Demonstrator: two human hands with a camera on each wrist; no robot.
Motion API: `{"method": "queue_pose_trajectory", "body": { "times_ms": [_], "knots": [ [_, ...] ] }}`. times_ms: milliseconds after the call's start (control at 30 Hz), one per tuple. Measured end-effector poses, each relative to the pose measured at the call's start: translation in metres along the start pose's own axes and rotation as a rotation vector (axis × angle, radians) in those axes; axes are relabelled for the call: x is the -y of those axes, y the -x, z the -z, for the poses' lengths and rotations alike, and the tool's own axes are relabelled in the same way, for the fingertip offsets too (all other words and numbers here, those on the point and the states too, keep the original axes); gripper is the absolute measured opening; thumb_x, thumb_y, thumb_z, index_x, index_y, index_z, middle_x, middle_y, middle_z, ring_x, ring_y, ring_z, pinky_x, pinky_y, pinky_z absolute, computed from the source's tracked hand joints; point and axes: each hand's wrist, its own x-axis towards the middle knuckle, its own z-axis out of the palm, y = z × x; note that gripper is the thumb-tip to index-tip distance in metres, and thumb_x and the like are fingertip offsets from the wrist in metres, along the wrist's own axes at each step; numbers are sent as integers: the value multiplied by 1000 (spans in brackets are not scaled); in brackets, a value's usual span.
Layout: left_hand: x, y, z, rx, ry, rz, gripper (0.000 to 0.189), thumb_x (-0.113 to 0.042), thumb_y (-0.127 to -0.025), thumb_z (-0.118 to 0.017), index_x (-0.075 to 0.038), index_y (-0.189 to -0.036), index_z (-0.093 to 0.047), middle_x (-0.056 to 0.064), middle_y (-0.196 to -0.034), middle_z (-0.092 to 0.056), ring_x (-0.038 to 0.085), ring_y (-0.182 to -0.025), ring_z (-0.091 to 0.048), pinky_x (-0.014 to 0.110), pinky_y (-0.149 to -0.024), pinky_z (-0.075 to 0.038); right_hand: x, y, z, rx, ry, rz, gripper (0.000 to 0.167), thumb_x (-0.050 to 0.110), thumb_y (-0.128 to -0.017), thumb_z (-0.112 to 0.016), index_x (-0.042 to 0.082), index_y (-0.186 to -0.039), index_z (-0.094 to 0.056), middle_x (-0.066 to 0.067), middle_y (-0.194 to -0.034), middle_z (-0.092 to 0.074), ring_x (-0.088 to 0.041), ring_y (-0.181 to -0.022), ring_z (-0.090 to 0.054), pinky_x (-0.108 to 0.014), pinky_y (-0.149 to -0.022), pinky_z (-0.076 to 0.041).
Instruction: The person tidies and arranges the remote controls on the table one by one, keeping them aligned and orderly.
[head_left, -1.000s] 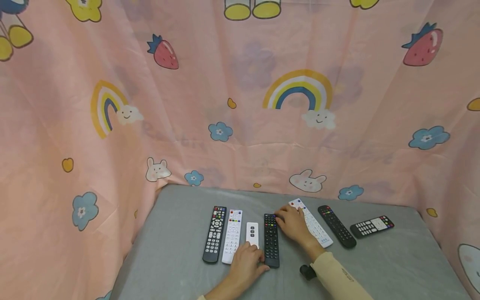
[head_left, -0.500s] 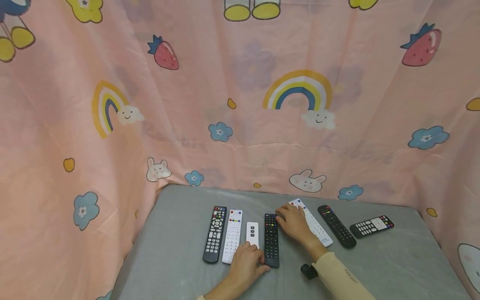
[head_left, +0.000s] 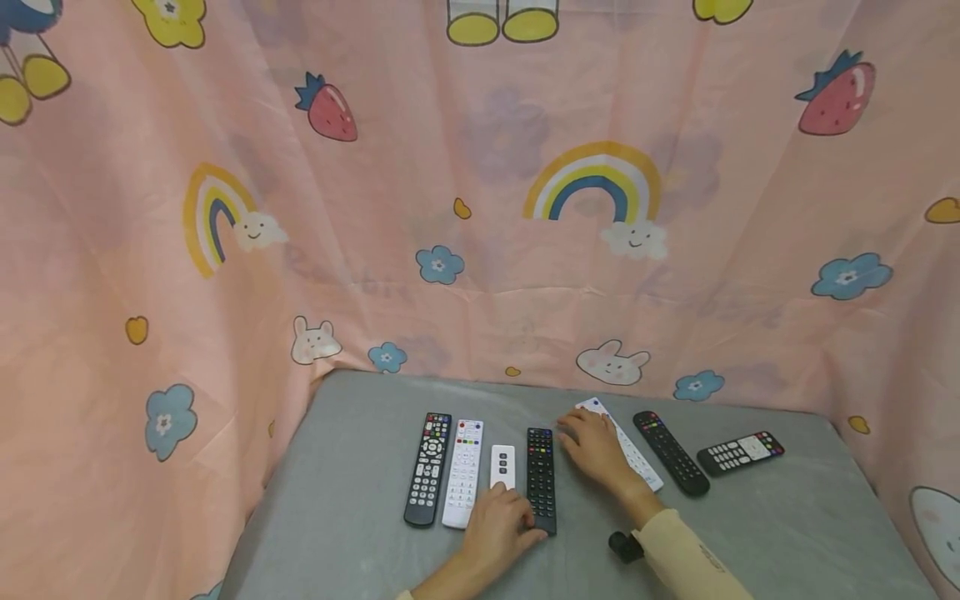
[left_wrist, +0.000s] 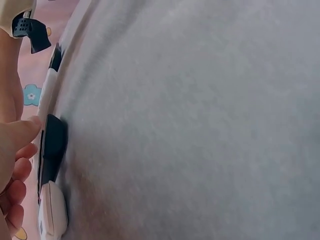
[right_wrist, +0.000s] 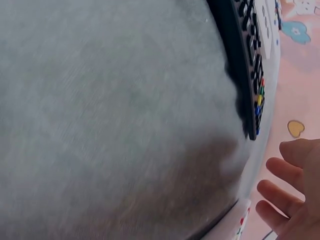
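A black remote control (head_left: 541, 471) lies lengthwise in the middle of the grey cloth. My left hand (head_left: 497, 529) is at its lower end, thumb beside that end; in the left wrist view the thumb (left_wrist: 24, 131) looks close to the black remote (left_wrist: 54, 142), and contact is unclear. That hand also covers the lower part of a small white remote (head_left: 503, 465). My right hand (head_left: 600, 450) lies over the upper left of a slanted white remote (head_left: 637, 458). In the right wrist view its fingers (right_wrist: 280, 195) are spread, apart from the black remote (right_wrist: 250, 65).
Left of my hands lie a black remote with pale buttons (head_left: 428, 471) and a long white remote (head_left: 463, 475). Farther right are a slanted black remote (head_left: 671, 454) and a short black one (head_left: 741, 452). A pink patterned curtain (head_left: 480, 317) hangs behind the cloth-covered table (head_left: 337, 492).
My right hand has moved slightly right, away from the top of the middle black remote. The left hand has shifted a little to the right. The remotes appear to lie as before.
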Motion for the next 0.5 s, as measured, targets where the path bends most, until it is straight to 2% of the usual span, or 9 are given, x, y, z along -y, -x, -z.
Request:
{"method": "queue_pose_trajectory", "body": {
  "times_ms": [167,500],
  "knots": [
    [-5,-4,-2,-10,12,-10,29,-50,-68,-84,-29,-67,-64,-19,-66,-58,0,-65,-41,16,-62,-27,-10,1,4,-46,-22,29,28,16,-92,-64,6,-117,-69,-18,-128,-64,-39,-126,-55,-61,-111,-32],
    [-25,-13,-6,-13,8,-44,27,-48,-70,-83,-29,-66,-64,-18,-67,-57,1,-67,-43,16,-61,-24,-34,-6,17,-13,-101,5,32,13,-94,-61,1,-124,-64,-22,-129,-61,-42,-118,-58,-59,-98,-46]
  ]
}}
